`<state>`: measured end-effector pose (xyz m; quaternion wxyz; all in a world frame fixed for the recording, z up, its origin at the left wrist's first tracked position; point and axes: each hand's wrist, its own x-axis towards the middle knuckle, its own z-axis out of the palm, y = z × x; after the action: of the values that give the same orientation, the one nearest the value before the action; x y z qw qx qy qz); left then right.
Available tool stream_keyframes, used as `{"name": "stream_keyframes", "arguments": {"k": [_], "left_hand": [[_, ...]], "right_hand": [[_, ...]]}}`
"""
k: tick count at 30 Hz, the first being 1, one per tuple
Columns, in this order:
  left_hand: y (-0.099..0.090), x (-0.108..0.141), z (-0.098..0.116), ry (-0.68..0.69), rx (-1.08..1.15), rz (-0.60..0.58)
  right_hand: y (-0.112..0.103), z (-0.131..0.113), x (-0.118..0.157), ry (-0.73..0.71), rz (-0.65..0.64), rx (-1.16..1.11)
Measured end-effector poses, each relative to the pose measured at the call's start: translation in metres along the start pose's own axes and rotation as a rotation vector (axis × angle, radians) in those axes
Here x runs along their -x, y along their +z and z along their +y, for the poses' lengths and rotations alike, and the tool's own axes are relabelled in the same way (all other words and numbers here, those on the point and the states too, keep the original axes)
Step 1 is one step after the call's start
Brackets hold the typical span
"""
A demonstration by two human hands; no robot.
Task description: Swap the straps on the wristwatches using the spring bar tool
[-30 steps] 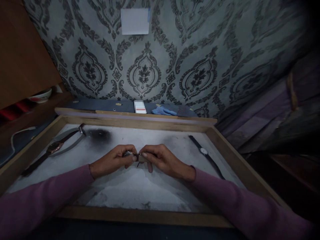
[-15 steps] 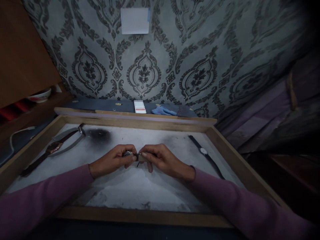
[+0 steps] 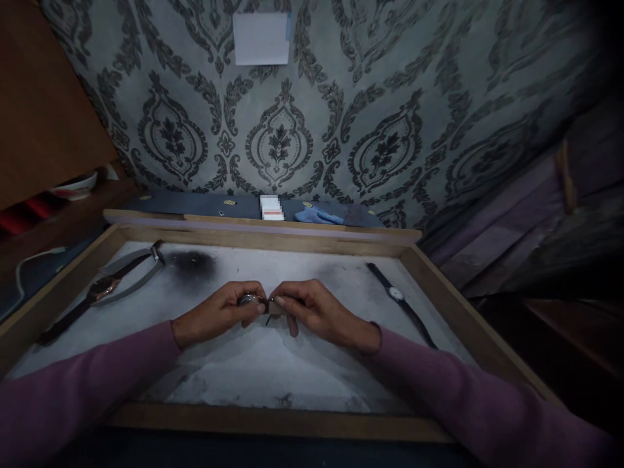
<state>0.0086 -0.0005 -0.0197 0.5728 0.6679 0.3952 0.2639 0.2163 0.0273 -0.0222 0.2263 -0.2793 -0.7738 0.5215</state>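
Purple sleeves (image 3: 114,348), grey wallpaper (image 3: 279,140) with dark floral medallions, blue cloth (image 3: 316,215), red-patterned white bowl (image 3: 75,187)

No legible text, numbers or brands; white card (image 3: 261,39) on wall unreadable; small box (image 3: 272,208) pixelated.

Home room, patterned wallpaper (image 3: 280,140), purple curtain (image 3: 507,214)

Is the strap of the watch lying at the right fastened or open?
Open: the dark strap stretches out both ways from the white watch face, not closed into a loop.
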Motion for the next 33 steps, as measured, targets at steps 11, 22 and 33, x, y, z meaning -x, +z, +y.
{"name": "stream_keyframes", "arguments": {"k": [11, 22, 33], "left_hand": [[-0.0003, 0.0000, 0.0027, 0.010, -0.031, 0.002], [-0.0001, -0.0005, 0.0015, 0.014, -0.014, 0.003], [-0.0009, -0.0003, 0.0020, 0.003, -0.027, 0.011]], "right_hand": [[-0.0010, -0.0029, 0.0003, -0.002, 0.001, 0.061], [0.0001, -0.0065, 0.0009, 0.001, 0.012, 0.075], [-0.0015, -0.0067, 0.0013, 0.017, -0.002, 0.090]]}}
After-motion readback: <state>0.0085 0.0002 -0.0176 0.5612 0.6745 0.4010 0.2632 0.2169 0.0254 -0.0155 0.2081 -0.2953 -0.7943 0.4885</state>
